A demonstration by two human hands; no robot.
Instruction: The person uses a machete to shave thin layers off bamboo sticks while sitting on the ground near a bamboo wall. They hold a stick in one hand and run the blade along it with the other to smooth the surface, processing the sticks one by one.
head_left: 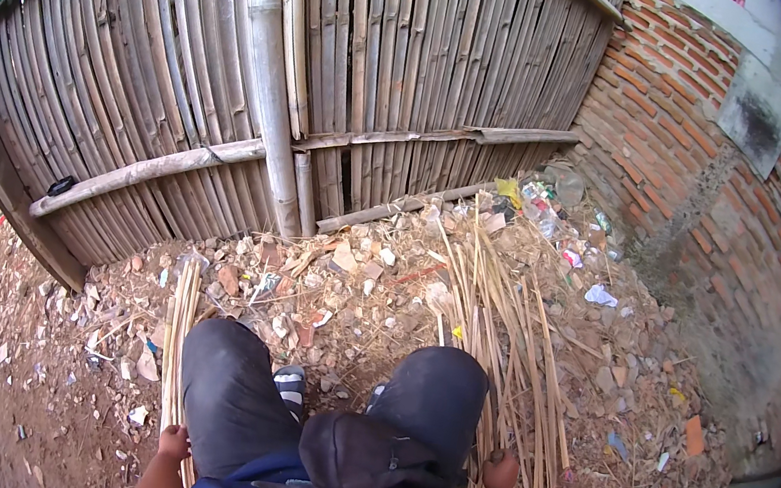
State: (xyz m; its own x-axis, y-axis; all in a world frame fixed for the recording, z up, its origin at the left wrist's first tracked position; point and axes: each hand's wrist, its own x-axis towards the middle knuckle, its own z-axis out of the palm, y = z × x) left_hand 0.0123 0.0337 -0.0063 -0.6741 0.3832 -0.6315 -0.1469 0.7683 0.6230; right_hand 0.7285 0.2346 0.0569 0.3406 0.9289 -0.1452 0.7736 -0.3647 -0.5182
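To the left of my legs lies a narrow bundle of pale bamboo strips (180,344). My left hand (175,441) is closed on this bundle near its close end, low in the view. A larger, fanned-out pile of bamboo strips (522,372) stretches along my right side, from beside my knee toward the rubble. Over the near part of that pile my right hand (500,470) has its fingers curled around strips; how many it grips is hidden. Both forearms come in from the lower edge.
Ahead stands a bamboo slat fence (415,68) with a thick post (269,77). A brick wall (666,133) rises on the right. Stones and broken brick cover the dirt ground (23,372), and plastic litter (545,211) gathers in the far corner. My bent knees are between the bundles.
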